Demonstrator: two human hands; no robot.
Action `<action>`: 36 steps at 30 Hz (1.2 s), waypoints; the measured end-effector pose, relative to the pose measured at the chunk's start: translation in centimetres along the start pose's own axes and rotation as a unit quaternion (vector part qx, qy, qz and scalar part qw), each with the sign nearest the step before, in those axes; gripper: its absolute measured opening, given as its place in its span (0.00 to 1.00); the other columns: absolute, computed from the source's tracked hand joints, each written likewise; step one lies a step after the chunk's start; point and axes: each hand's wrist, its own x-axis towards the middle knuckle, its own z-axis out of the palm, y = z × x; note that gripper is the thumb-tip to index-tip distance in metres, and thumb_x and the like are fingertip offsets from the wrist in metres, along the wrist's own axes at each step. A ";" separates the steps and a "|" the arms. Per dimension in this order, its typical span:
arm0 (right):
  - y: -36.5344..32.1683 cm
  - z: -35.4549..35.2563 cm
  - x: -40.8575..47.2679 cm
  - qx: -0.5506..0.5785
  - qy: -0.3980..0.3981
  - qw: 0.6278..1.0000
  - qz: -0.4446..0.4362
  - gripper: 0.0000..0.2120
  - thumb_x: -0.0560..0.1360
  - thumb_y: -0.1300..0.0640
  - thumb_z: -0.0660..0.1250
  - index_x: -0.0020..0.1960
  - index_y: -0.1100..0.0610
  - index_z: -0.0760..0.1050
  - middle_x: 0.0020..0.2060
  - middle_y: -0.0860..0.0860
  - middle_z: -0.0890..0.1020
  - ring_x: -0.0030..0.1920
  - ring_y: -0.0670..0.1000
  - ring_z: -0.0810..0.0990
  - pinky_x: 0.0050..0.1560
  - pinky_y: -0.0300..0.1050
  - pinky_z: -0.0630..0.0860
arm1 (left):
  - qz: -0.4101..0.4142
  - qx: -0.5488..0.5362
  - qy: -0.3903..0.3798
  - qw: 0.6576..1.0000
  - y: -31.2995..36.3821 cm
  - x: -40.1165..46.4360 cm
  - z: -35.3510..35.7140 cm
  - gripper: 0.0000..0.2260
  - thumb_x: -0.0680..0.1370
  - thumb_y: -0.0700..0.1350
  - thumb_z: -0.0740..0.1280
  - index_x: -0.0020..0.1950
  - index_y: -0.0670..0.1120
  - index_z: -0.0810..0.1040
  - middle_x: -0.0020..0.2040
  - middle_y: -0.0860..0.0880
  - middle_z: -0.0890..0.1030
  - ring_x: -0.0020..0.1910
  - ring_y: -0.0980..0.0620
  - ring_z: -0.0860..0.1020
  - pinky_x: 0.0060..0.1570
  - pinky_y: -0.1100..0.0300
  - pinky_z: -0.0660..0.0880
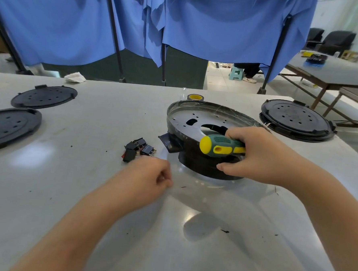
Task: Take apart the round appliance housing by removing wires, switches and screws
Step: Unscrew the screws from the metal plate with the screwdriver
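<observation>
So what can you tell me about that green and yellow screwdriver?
The screwdriver has a chunky green handle with yellow patches, a rounded yellow end cap and a dotted, rubbery-looking part. It lies roughly level, cap pointing left, over the round housing. The right hand holds it, fingers curled round the handle. Its shaft is hidden.

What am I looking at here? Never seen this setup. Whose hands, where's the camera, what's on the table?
There is no robot: a person works bare-handed, and the one picture comes from a wide-angle camera on their head, looking forward and down.

The right hand grips a green and yellow screwdriver while resting on the round appliance housing, a black shell with a grey metal plate, lying tilted on the grey table.

The left hand rests curled on the table beside a small pile of black switches; whether it holds anything is unclear.

Three black round covers lie around, and a yellow tape roll sits behind the housing. Blue curtains hang behind.
</observation>
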 end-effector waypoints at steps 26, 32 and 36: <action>-3.0 2.9 -0.2 -0.105 -0.055 0.992 0.036 0.15 0.67 0.44 0.71 0.35 0.52 0.68 0.31 0.47 0.74 0.34 0.46 0.74 0.28 0.41 0.65 | -0.115 -0.249 0.158 0.949 0.5 0.7 -0.2 0.03 0.76 0.47 0.64 0.43 0.53 0.75 0.38 0.53 0.80 0.40 0.52 0.80 0.44 0.50 0.78; -4.8 2.1 -0.7 -0.031 -0.103 0.990 0.091 0.20 0.70 0.35 0.64 0.37 0.52 0.70 0.31 0.47 0.73 0.31 0.45 0.72 0.29 0.41 0.63 | -0.157 -0.346 0.153 0.912 0.8 0.8 -0.4 0.01 0.75 0.47 0.66 0.46 0.52 0.76 0.44 0.51 0.81 0.45 0.48 0.81 0.49 0.42 0.78; -4.6 0.0 -0.5 0.054 -0.110 0.986 0.110 0.18 0.73 0.37 0.64 0.43 0.52 0.74 0.29 0.46 0.73 0.30 0.46 0.73 0.32 0.39 0.67 | -0.177 -0.370 0.156 0.899 1.0 1.1 0.1 0.04 0.76 0.45 0.64 0.49 0.53 0.75 0.48 0.53 0.81 0.48 0.54 0.80 0.54 0.48 0.77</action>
